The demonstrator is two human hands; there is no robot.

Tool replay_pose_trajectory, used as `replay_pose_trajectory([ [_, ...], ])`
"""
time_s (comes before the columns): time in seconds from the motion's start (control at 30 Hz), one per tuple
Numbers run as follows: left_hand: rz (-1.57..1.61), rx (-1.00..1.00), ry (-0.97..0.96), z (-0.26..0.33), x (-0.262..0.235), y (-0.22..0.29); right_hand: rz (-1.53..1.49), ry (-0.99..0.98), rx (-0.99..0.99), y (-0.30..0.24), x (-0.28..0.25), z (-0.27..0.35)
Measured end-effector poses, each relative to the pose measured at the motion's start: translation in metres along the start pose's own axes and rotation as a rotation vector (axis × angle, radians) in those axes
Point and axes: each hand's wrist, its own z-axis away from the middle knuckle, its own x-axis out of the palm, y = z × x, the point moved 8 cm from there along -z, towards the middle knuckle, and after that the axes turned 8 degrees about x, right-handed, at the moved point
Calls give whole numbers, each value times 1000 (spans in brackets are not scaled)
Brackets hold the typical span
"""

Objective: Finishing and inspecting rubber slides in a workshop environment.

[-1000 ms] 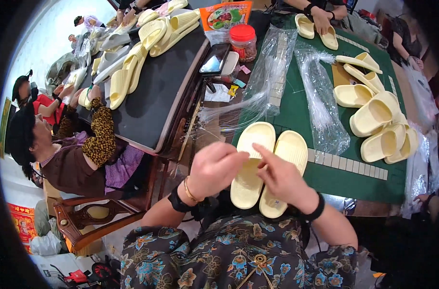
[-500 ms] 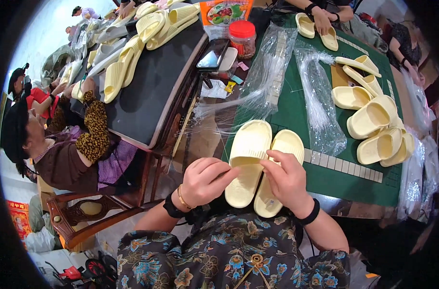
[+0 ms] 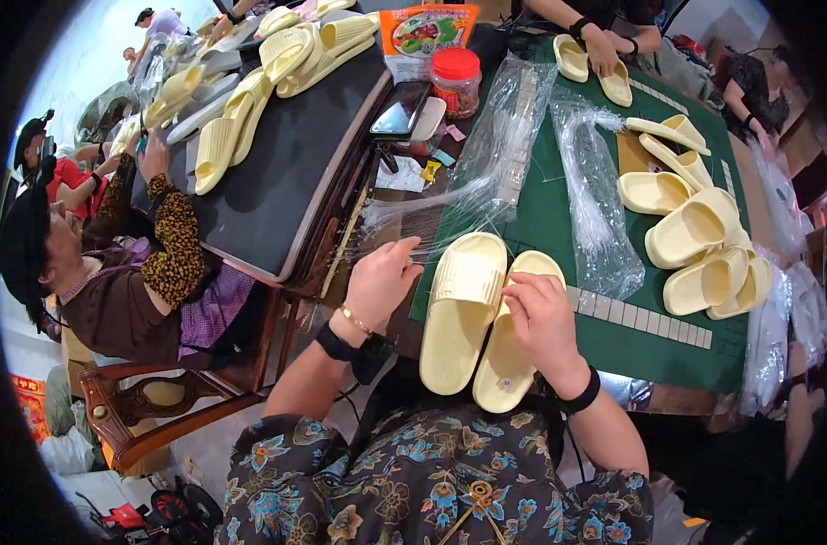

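My right hand (image 3: 542,324) grasps the pale yellow foam slide-sandal pair (image 3: 472,313); my left hand (image 3: 383,283) pinches a thin clear plastic strand (image 3: 450,250) beside it.

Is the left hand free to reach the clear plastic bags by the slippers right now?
Probably yes: the left hand sits just off the pair of yellow slippers, fingertips at the clear plastic bags, with nothing between them.

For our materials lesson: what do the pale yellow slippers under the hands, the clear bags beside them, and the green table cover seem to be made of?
Slippers: probably moulded foam or soft rubber, matte, with ribbed straps and thick one-piece soles.
Bags: thin clear plastic film, glossy, crinkled, see-through.
Table cover: likely a matte rubbery or vinyl mat, flat and dull; can't say for sure.
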Motion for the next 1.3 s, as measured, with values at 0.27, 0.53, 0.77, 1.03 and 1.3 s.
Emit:
replay_pose_trajectory([
  [0.27,-232,-9,-135,-21,47,-37,-4,9,-33,-7,-9,-1],
  [0.53,-317,-236,-114,-49,44,-81,-2,237,-25,-15,-75,11],
  [0.77,8,-56,97,-29,-6,-6,-7,84,163,-2,-52,50],
  [1.03,203,323,-72,28,-7,93,-29,-97,217,-12,-20,73],
  [1.3,104,615,-310,67,38,111,-67,-176,298,-10,-14,102],
])
